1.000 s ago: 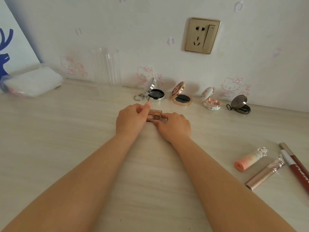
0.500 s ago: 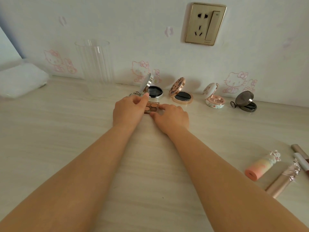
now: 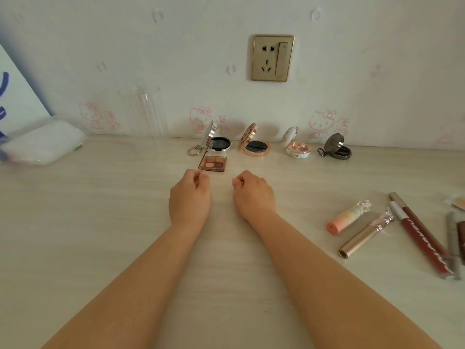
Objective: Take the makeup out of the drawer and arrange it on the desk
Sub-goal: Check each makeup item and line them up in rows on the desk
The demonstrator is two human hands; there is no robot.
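Eyeshadow palette (image 3: 212, 163) lies flat on counter (image 3: 100, 222), at 12 o'clock from left hand (image 3: 190, 197), just in front of the silver compact (image 3: 216, 143). Left hand and right hand (image 3: 254, 197) rest apart on the counter, fingers loosely curled, grasping nothing. Lipstick tubes (image 3: 362, 233) lie at 3 o'clock.

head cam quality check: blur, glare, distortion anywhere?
Head view: soft, even light with faint shadows. The white packet at the left edge is smeared. Wide-angle stretch enlarges the forearms at the bottom. The clear tumbler nearly vanishes against the wall. The eyeshadow palette is fairly sharp.
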